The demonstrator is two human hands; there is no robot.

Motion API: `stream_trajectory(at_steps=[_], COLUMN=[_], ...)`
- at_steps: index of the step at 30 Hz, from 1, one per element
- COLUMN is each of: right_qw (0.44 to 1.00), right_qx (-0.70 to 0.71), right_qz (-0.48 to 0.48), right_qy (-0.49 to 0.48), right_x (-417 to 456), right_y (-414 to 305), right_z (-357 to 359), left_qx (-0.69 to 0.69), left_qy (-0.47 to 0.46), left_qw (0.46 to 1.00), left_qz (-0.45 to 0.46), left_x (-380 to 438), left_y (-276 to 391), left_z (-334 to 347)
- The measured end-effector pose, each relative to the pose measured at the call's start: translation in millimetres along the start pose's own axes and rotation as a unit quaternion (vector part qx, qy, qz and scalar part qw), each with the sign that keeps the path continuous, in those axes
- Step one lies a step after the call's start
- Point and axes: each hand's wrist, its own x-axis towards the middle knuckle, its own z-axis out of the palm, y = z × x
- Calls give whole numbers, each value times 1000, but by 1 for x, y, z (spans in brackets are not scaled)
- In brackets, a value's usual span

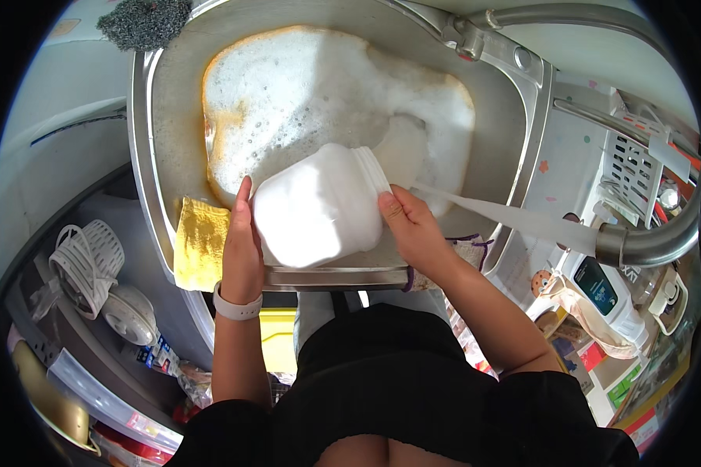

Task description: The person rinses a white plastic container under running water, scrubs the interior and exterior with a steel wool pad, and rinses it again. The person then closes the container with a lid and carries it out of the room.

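Observation:
Both my hands hold a white plastic jar (pixel 318 210) tilted on its side over the sink, its threaded mouth towards the right. My left hand (pixel 243 257) lies along its base with the fingers fairly straight. My right hand (pixel 412 225) grips the rim between thumb and fingers. Water runs from the faucet spout (pixel 619 242) at the right to the area behind my right hand. Below the jar, foamy water (pixel 280 87) covers the bottom of the steel sink (pixel 496 140). Whether anything is in the jar cannot be seen.
A yellow cloth (pixel 201 245) hangs over the sink's near left edge, a grey cloth (pixel 472 251) over the near right. A steel wool scourer (pixel 146 23) lies at the back left corner. Right of the sink are a white perforated basket (pixel 628 169) and a white bottle (pixel 604 292).

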Motion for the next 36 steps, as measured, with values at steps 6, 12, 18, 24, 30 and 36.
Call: stream_trajectory(at_steps=[6, 12, 18, 24, 30, 36], right_qw=[990, 974, 986, 828, 671, 685], right_qx=[130, 204, 139, 518, 688, 676], right_qz=[36, 99, -36, 154, 171, 195], right_qy=[-39, -8, -83, -148, -218, -186], right_x=[6, 18, 26, 15, 18, 18], right_y=[18, 63, 58, -8, 18, 12], right_z=[6, 29, 42, 43, 43, 39], left_qx=[6, -66, -101, -13, -162, -278], left_qy=[46, 139, 172, 108, 44, -221], left_qw=[998, 978, 962, 970, 986, 935], left_qz=[51, 138, 185, 219, -16, 15], left_x=[1, -31, -54, -44, -23, -16], left_y=[-4, 38, 73, 65, 20, 2], left_z=[-27, -19, 1, 11, 4, -2])
